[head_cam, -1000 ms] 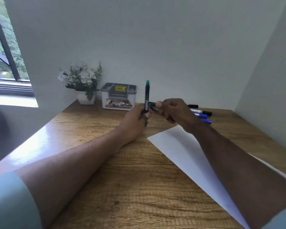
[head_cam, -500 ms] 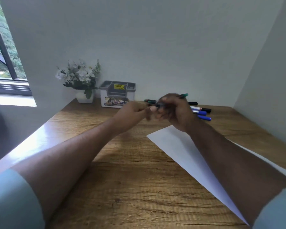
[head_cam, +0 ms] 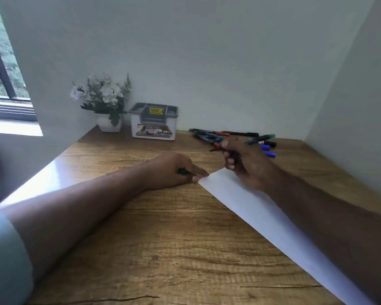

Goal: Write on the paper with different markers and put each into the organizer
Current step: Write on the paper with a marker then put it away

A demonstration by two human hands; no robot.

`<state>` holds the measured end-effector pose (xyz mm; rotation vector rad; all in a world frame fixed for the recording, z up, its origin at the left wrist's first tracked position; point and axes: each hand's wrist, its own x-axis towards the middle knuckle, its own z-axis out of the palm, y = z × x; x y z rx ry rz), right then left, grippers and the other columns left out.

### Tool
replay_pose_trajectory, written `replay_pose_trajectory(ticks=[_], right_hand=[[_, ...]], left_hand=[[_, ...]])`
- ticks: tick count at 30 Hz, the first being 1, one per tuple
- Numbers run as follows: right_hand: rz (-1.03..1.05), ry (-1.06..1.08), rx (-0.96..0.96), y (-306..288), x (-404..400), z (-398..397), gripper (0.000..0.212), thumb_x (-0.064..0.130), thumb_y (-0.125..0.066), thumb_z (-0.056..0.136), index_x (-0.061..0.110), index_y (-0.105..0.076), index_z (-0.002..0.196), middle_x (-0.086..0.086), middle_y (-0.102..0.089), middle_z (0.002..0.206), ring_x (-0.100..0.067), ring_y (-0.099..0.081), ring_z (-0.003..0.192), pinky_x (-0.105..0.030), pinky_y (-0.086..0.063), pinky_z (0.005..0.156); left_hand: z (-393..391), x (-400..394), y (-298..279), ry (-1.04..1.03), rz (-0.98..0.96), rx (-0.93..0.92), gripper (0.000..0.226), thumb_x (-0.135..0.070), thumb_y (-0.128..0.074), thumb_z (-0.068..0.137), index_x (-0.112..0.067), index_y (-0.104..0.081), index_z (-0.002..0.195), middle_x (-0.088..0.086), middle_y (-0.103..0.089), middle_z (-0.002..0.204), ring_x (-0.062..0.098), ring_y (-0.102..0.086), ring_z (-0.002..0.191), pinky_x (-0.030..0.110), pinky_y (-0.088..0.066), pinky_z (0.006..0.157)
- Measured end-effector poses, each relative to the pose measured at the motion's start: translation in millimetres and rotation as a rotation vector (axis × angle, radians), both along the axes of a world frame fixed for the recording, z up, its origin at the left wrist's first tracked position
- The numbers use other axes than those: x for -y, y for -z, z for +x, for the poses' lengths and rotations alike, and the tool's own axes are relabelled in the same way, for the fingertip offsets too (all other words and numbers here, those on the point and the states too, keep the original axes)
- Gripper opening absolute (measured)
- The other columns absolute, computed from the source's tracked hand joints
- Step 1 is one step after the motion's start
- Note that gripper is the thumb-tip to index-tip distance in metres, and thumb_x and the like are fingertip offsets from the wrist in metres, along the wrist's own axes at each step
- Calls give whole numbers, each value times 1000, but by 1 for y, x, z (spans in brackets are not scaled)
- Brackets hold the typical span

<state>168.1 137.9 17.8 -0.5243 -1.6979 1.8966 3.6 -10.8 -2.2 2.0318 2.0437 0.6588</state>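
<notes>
Two hands at work on the wooden desk [head_cam: 163, 249], set in a white-walled corner with a window at nine o'clock. One paper sheet [head_cam: 251, 208] runs toward five o'clock; the left hand [head_cam: 174, 170], curled on a green cap [head_cam: 182, 171], presses its far corner. One grey organizer [head_cam: 153, 121] stands at twelve. The right hand [head_cam: 244, 159] grips the green marker [head_cam: 260, 139], tail toward two. Loose markers [head_cam: 209, 135] beyond: count unclear.
</notes>
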Motion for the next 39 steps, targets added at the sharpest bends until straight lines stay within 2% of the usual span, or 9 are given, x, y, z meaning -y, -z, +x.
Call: replay_pose_trajectory(ticks=[2,6,11,14,16,18,22,26,39], right_hand=[[-41,-11,-13,9,-1,0,15,6,-58,88,11,-61,74,-3,-49,58,-9,-40,44,-19,-32,40],[13,-77,10,10,-1,-6,18,3,-56,88,7,-60,71,-5,-54,53,-12,-43,40,-20,-34,38],[142,-164,-3,7,2,-3,17,-2,-56,88,1,-62,73,-10,-60,54,-17,-48,39,-22,-40,38],[223,-207,51,11,5,-1,21,-4,-59,85,5,-67,68,-12,-59,54,-19,-49,40,-23,-42,38],[272,-195,71,14,6,-2,19,-4,-61,85,4,-67,68,-12,-58,53,-19,-48,39,-23,-42,38],[318,-194,88,15,6,-2,15,-3,-62,85,2,-67,71,-11,-58,53,-18,-49,39,-23,-42,39],[386,-220,112,15,8,0,10,-1,-63,86,-3,-68,78,-12,-62,57,-19,-53,42,-26,-46,42],[398,-233,130,16,10,0,10,-1,-63,86,-10,-66,86,-12,-64,58,-19,-56,43,-26,-48,43],[422,-228,170,16,11,-2,11,1,-65,85,-10,-67,88,-12,-65,59,-17,-58,45,-26,-49,43]], left_hand=[[-1,-1,1,29,-2,6,28,-32,-63,90,-42,-66,115,-14,-64,89,2,-59,83,28,-49,79],[-5,-2,-2,22,-19,94,24,-24,-69,86,-34,-72,108,-19,-61,75,-2,-56,72,14,-38,66],[-6,-2,-6,6,-46,189,20,-25,-72,83,-30,-75,102,-32,-62,71,-6,-57,69,17,-37,65],[-6,-2,-9,-8,-63,256,16,-24,-74,81,-30,-77,96,-25,-69,79,-2,-62,76,19,-43,72],[-6,-1,-9,-32,-50,282,13,-26,-74,81,-31,-77,93,-18,-73,87,2,-66,83,26,-50,81],[-5,-1,-8,-60,-25,285,11,-29,-74,81,-32,-77,91,-16,-73,90,2,-66,85,29,-52,85],[-1,-3,-7,-83,11,249,9,-32,-77,77,-29,-74,85,-14,-71,83,2,-63,77,24,-47,71],[0,-3,-9,-99,-6,254,11,-33,-78,75,-24,-72,78,-11,-69,78,2,-61,72,20,-43,67],[-1,-5,-13,-68,-69,267,7,-31,-76,77,-27,-70,76,-20,-65,72,-5,-57,70,19,-41,67]])
